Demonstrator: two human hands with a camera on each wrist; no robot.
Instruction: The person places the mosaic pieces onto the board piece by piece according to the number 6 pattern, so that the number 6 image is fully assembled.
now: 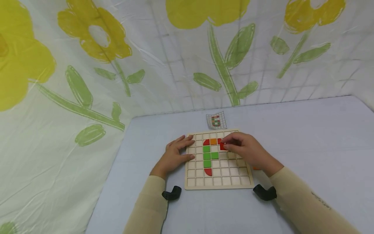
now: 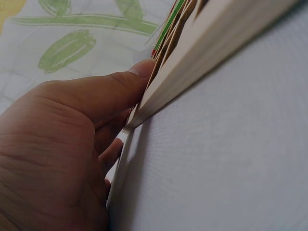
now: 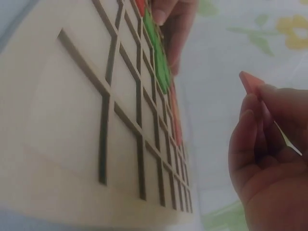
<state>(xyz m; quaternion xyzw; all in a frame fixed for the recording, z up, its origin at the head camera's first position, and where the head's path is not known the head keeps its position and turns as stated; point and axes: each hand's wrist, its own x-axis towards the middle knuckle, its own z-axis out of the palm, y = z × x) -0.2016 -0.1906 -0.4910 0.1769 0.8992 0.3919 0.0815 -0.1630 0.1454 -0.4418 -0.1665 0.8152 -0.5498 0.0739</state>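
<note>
The grid board [image 1: 224,163] lies flat on the table [image 1: 306,146]; the right hand [image 1: 248,148] is positioned above the board's far right portion; its thumb and fingers pinch a red tile [image 1: 223,147], held clear of the board surface; the left hand [image 1: 175,156] rests at the board's left edge, fingers extended and unclenched, thumb touching the frame; four green squares [image 1: 206,156] are seated left of the board's centre, three in one column, one beside the middle; an orange square [image 1: 213,141] is seated near the board's far edge; a rounded red piece [image 1: 208,172] adjoins the green column's near end; a printed card [image 1: 216,121] lies just beyond the board.
</note>
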